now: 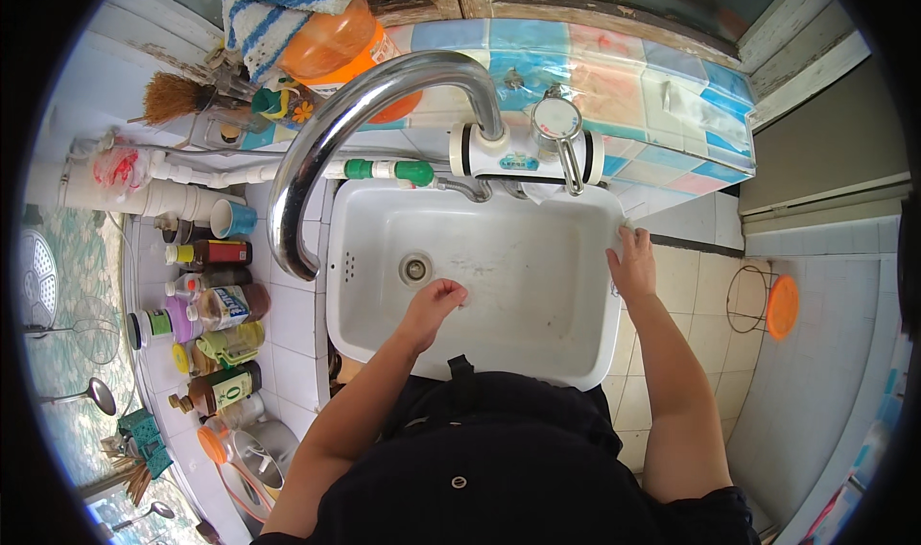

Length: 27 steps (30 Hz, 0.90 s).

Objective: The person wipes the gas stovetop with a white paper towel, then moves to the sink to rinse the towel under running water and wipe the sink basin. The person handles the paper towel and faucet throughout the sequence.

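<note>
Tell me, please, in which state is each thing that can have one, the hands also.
Left hand: above the sink, fingers curled in
Right hand: at the sink's right rim
Sink: no standing water visible
Spout: no water seen running out
Faucet handle: pointing toward the sink
Striped towel: draped over the orange container
Red-labelled bottle: capped in yellow

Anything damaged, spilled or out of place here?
The window frame looks worn: its paint is flaking to bare wood. Faint marks in the sink, right of the drain, could be residue or wear.
</note>
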Tool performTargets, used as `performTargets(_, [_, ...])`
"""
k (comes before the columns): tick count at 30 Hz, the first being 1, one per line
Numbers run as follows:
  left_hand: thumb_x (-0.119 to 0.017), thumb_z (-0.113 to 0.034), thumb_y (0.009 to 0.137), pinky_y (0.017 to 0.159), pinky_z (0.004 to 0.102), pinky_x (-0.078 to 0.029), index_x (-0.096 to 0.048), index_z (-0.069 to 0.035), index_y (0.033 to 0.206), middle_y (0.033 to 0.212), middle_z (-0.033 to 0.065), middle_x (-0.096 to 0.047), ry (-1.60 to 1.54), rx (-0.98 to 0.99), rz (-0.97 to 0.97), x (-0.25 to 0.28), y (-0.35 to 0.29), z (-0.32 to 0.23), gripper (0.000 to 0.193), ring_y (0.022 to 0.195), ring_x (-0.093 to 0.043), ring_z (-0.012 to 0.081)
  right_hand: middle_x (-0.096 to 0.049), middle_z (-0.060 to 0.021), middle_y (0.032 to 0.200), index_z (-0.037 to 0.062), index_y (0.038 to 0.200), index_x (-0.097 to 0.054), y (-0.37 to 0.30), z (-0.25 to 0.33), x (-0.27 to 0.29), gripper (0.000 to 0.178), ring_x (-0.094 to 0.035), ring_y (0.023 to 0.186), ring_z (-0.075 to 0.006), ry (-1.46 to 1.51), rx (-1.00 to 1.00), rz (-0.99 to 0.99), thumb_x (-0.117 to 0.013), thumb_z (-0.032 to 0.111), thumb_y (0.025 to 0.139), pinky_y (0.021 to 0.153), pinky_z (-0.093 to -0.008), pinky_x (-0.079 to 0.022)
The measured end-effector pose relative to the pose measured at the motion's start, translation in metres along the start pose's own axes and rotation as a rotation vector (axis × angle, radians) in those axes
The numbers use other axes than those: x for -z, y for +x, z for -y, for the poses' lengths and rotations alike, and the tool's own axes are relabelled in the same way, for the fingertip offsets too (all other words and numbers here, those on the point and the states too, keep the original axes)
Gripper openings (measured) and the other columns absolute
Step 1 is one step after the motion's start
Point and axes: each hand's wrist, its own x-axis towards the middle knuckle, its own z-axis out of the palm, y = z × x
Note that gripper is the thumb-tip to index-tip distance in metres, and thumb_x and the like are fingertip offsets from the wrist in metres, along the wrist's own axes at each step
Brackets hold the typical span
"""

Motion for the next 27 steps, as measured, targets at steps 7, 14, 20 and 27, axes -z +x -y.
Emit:
performTargets(7, [-0.061,-0.016,0.092,0.086,0.0242,-0.045,-0.058,-0.004,0.097,0.091,0.0004,-0.059,-0.050,-0.019,0.002,0.000,0.006,0.002,0.014,0.089,-0.055,0.0094,-0.053,-0.0118,0.111,0.0114,0.100,-0.065,-0.027,0.008,0.036,0.027,-0.055,0.101,-0.0322,0.162,0.066,0.126,-0.064,0.001,0.076,0.078,-0.0413,-0.052])
performTargets(14, [-0.061,-0.018,0.091,0.080,0.0234,-0.043,-0.058,-0.002,0.101,0.090,0.0012,-0.059,-0.089,-0.060,-0.003,-0.009,0.003,-0.019,0.019,0.085,-0.053,0.0090,-0.053,-0.0084,0.116,0.0129,0.102,-0.067,0.037,0.015,0.008,0.031,-0.049,0.111,-0.0284,-0.006,0.272,0.095,-0.057,-0.002,0.077,0.090,-0.0382,-0.046])
performTargets(20, [-0.061,-0.017,0.091,0.084,0.0249,-0.044,-0.058,-0.005,0.101,0.092,-0.0001,-0.057,-0.149,-0.058,-0.015,0.005,0.001,-0.015,0.016,0.090,-0.053,0.0094,-0.052,-0.0076,0.114,0.0053,0.094,-0.069,-0.020,0.029,0.019,0.021,-0.044,0.117,-0.0260,-0.392,0.394,0.434,-0.058,0.007,0.077,0.096,-0.0339,-0.041])
performTargets(27, [-0.062,-0.016,0.091,0.089,0.0293,-0.044,-0.058,-0.010,0.099,0.093,-0.0016,-0.057,-0.425,-0.031,-0.007,0.018,-0.008,0.005,0.010,0.090,-0.055,0.0106,-0.061,-0.0086,0.090,0.0079,0.096,-0.071,-0.101,0.048,0.001,0.021,-0.052,0.107,-0.0273,-0.257,0.365,0.808,-0.061,0.015,0.079,0.094,-0.0382,-0.035])
